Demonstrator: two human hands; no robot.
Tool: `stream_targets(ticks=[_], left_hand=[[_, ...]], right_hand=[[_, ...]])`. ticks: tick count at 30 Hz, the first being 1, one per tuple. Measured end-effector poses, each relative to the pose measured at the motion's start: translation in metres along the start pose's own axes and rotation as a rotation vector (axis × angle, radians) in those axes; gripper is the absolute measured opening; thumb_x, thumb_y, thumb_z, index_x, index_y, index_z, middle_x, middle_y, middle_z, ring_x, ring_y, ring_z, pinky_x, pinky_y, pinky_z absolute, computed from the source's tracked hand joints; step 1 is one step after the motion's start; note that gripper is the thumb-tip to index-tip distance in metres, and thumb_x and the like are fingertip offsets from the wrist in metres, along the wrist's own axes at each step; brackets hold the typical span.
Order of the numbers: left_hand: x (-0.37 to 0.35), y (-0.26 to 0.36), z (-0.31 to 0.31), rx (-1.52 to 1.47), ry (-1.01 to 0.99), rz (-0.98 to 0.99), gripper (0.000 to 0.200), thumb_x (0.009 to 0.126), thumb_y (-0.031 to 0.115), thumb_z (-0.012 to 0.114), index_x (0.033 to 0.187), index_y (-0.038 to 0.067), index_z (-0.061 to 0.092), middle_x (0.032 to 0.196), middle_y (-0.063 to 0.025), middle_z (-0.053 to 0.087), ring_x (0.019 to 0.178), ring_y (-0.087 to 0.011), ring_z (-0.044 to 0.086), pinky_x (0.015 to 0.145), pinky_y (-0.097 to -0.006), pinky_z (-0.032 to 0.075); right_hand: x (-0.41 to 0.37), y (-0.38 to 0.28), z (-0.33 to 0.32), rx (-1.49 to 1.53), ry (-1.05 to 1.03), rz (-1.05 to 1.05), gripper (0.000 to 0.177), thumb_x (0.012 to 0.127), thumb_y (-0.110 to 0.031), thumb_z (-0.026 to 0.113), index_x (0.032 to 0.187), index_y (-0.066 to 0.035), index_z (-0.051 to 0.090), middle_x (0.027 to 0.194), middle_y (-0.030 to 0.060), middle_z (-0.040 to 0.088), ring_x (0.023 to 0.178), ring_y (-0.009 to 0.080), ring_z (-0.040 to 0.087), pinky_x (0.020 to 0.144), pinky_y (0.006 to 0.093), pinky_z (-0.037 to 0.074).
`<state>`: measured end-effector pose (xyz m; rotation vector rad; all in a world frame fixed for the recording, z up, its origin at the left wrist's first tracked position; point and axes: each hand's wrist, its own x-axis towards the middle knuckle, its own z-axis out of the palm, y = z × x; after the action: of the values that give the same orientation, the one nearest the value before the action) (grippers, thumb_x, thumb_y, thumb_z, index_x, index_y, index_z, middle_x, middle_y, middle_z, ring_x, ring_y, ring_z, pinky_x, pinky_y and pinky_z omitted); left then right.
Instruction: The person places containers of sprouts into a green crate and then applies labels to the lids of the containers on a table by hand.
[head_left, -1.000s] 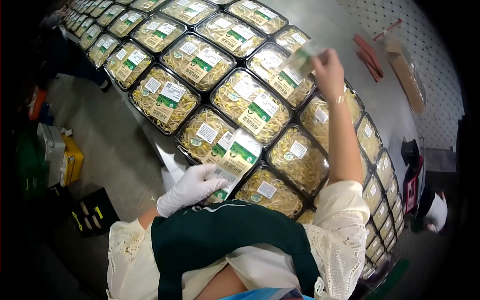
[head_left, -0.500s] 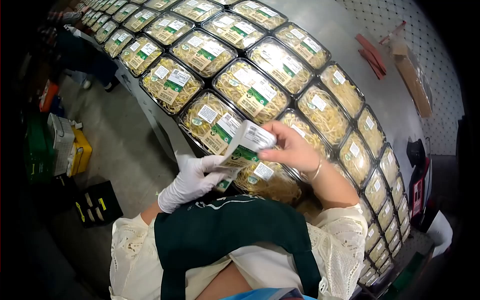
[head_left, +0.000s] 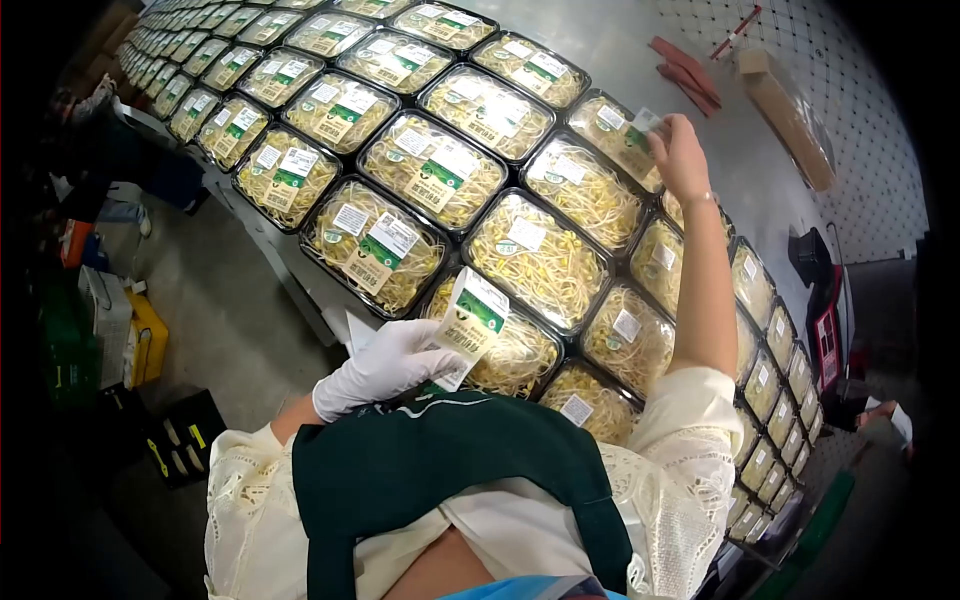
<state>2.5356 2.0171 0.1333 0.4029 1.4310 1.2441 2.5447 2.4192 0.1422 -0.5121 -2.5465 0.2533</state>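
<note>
My left hand [head_left: 380, 368], in a white glove, is closed on a strip of green, white and tan labels [head_left: 472, 322] above the near bean sprout trays. My right hand [head_left: 684, 160], bare, reaches across to the far row. Its fingertips pinch the edge of a label [head_left: 642, 128] at the top of a bean sprout tray [head_left: 612, 135]; the label's lower part lies over that tray. Close to the strip, a bean sprout tray [head_left: 538, 262] bears only a small white sticker, while a tray to its left [head_left: 375, 245] also carries a wide green and tan label.
Black trays of sprouts in rows cover the metal table [head_left: 560, 35]. Red cloth-like strips [head_left: 688, 75] and a long cardboard box [head_left: 788, 120] lie beyond. Yellow and grey crates [head_left: 148, 335] stand on the floor at left. Another person's hand [head_left: 882, 412] shows at far right.
My right hand has left the label strip and moved up and right to a far tray, with a label at its fingertips. My left hand still holds the strip. The view has shifted.
</note>
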Motion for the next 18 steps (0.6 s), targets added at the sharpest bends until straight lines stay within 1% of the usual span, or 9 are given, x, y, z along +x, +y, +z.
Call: stream_targets(ticks=[4, 6, 8, 9, 11, 12, 15, 16, 18], left_hand=[[-0.01, -0.008, -0.008, 0.083, 0.005, 0.004, 0.031, 0.078, 0.011, 0.057, 0.106, -0.003, 0.049, 0.091, -0.0051, 0.057, 0.08, -0.0077, 0.052, 0.071, -0.0218, 0.042], [-0.017, -0.002, -0.006, 0.013, -0.008, 0.028, 0.031, 0.081, 0.011, 0.053, 0.108, -0.003, 0.047, 0.09, -0.0052, 0.057, 0.081, -0.0076, 0.05, 0.072, -0.0217, 0.042], [-0.016, -0.003, -0.004, -0.058, -0.025, 0.05, 0.031, 0.081, 0.009, 0.051, 0.11, -0.002, 0.045, 0.094, -0.0062, 0.056, 0.084, -0.0081, 0.05, 0.073, -0.0219, 0.042], [-0.014, 0.0, -0.003, 0.021, -0.037, 0.074, 0.031, 0.081, 0.008, 0.051, 0.11, -0.002, 0.045, 0.094, -0.0063, 0.056, 0.084, -0.0082, 0.05, 0.074, -0.0219, 0.042], [-0.01, -0.001, 0.0, 0.189, -0.055, 0.22, 0.028, 0.08, 0.005, 0.051, 0.108, -0.001, 0.048, 0.093, -0.0054, 0.057, 0.084, -0.0078, 0.05, 0.074, -0.0219, 0.041], [-0.009, -0.005, -0.002, 0.201, -0.044, 0.248, 0.027, 0.079, 0.005, 0.054, 0.105, 0.0, 0.051, 0.089, -0.0049, 0.058, 0.082, -0.0076, 0.051, 0.072, -0.0228, 0.043], [-0.011, 0.008, -0.013, 0.677, -0.033, 0.293, 0.025, 0.076, 0.009, 0.06, 0.099, 0.001, 0.054, 0.082, -0.0058, 0.059, 0.074, -0.0084, 0.052, 0.065, -0.0234, 0.044], [-0.01, 0.007, 0.001, 0.556, 0.202, 0.55, 0.021, 0.075, 0.008, 0.061, 0.093, -0.001, 0.057, 0.074, -0.0039, 0.058, 0.072, -0.0087, 0.054, 0.066, -0.0221, 0.044], [-0.012, 0.007, 0.019, -0.128, 0.155, 0.412, 0.023, 0.072, 0.009, 0.064, 0.092, -0.001, 0.057, 0.073, -0.0052, 0.058, 0.071, -0.008, 0.054, 0.065, -0.0215, 0.044]], right_hand=[[0.0, 0.042, 0.054, -0.264, -0.154, 0.051, 0.038, 0.076, -0.026, 0.053, 0.105, -0.004, 0.045, 0.099, 0.0144, 0.052, 0.089, 0.0266, 0.05, 0.077, 0.0364, 0.04], [-0.02, 0.02, 0.053, -0.424, 0.05, 0.192, 0.053, 0.076, -0.033, 0.051, 0.117, -0.003, 0.038, 0.105, 0.0172, 0.049, 0.095, 0.0313, 0.045, 0.08, 0.0393, 0.037], [-0.036, -0.023, 0.03, -0.217, -0.113, 0.203, 0.064, 0.078, -0.044, 0.048, 0.123, -0.001, 0.031, 0.111, 0.0177, 0.046, 0.102, 0.0272, 0.043, 0.086, 0.0363, 0.036], [-0.051, -0.072, -0.001, 0.434, -0.414, 0.455, 0.064, 0.079, -0.041, 0.05, 0.125, -0.001, 0.029, 0.114, 0.0166, 0.045, 0.104, 0.023, 0.044, 0.088, 0.0332, 0.036], [-0.103, -0.109, -0.003, 1.113, -0.825, 0.214, 0.044, 0.079, -0.025, 0.054, 0.115, -0.005, 0.04, 0.116, 0.0124, 0.045, 0.1, 0.0193, 0.048, 0.087, 0.0302, 0.038], [-0.121, -0.138, -0.026, 1.031, -0.788, -0.203, 0.033, 0.077, -0.018, 0.055, 0.106, -0.004, 0.045, 0.106, 0.0137, 0.05, 0.092, 0.0236, 0.053, 0.079, 0.0299, 0.042], [-0.148, -0.171, -0.041, 0.802, -0.755, -0.247, 0.026, 0.075, -0.013, 0.056, 0.098, -0.003, 0.049, 0.088, 0.0162, 0.055, 0.076, 0.0289, 0.055, 0.066, 0.0328, 0.044], [-0.153, -0.177, -0.041, 0.8, -0.719, -0.201, 0.022, 0.075, -0.011, 0.058, 0.094, -0.003, 0.052, 0.078, 0.0131, 0.056, 0.067, 0.0256, 0.056, 0.06, 0.0297, 0.044], [-0.161, -0.187, -0.044, 0.79, -0.683, -0.146, 0.017, 0.074, -0.01, 0.059, 0.09, -0.004, 0.056, 0.069, 0.01, 0.058, 0.057, 0.0222, 0.056, 0.054, 0.0266, 0.044]])
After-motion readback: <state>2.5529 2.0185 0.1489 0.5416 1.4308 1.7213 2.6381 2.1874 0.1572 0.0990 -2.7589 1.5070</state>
